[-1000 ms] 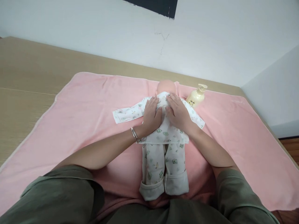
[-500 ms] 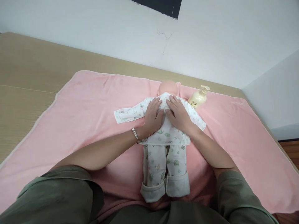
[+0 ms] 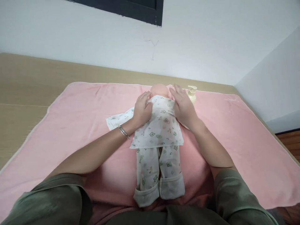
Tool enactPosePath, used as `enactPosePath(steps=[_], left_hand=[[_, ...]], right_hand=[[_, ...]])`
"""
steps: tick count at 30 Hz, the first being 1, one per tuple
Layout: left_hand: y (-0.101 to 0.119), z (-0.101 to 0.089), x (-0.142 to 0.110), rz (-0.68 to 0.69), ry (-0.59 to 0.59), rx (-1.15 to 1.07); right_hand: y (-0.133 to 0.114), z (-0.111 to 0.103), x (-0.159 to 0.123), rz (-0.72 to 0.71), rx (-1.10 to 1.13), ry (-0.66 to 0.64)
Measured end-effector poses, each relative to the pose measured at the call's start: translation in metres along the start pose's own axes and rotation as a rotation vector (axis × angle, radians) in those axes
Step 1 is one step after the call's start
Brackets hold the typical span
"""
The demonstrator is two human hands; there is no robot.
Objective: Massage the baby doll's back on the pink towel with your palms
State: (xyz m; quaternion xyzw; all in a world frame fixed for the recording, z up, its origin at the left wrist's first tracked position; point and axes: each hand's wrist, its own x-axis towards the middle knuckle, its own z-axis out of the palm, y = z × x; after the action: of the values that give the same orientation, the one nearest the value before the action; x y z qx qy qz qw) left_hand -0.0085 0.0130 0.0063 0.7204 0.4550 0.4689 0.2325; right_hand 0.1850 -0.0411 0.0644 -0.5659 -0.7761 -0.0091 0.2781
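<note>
A baby doll (image 3: pixel 159 90) lies on the pink blanket with its head toward the wall, its face not visible. It wears a white printed top (image 3: pixel 161 125) and matching trousers (image 3: pixel 147 170) with turned-up cuffs. At the doll's left-hand shoulder in the picture rests my left hand (image 3: pixel 142 109), fingers stretched out, a silver bangle on the wrist. My right hand (image 3: pixel 184 104) is at the other shoulder, fingers extended and slightly blurred; it hides most of that sleeve. Whether it touches the cloth I cannot tell.
A cream pump bottle (image 3: pixel 192 93) lies beyond my right hand, partly hidden by it. The pink blanket (image 3: pixel 234 140) covers much of a tan surface (image 3: pixel 30 75). A white wall (image 3: pixel 199 43) rises behind, with a dark frame (image 3: pixel 140 11) on it.
My hands have moved apart from the middle of the doll's upper back out to its shoulders. The camera view has shifted a little.
</note>
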Motion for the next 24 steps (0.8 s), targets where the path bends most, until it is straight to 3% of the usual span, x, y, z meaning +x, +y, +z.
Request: enactPosePath(steps=[3, 7, 10, 14, 19, 24], left_hand=[[0.031, 0.01, 0.01, -0.051, -0.12, -0.27], [0.068, 0.039, 0.037, -0.153, -0.427, -0.641], [0.077, 0.064, 0.065, -0.214, -0.521, -0.702], [0.072, 0.084, 0.088, -0.188, -0.597, -0.697], [0.073, 0.086, 0.084, -0.229, -0.595, -0.737], [0.084, 0.071, 0.074, -0.272, -0.661, -0.845]], right_hand=[[0.019, -0.031, 0.004, 0.055, 0.011, 0.085], [0.039, -0.048, 0.009, 0.2, -0.027, 0.097], [0.044, -0.045, 0.011, 0.269, -0.065, 0.039], [0.043, -0.038, 0.013, 0.222, -0.101, -0.025], [0.038, -0.03, 0.014, 0.193, -0.173, -0.027], [0.034, -0.037, 0.016, 0.174, -0.258, -0.039]])
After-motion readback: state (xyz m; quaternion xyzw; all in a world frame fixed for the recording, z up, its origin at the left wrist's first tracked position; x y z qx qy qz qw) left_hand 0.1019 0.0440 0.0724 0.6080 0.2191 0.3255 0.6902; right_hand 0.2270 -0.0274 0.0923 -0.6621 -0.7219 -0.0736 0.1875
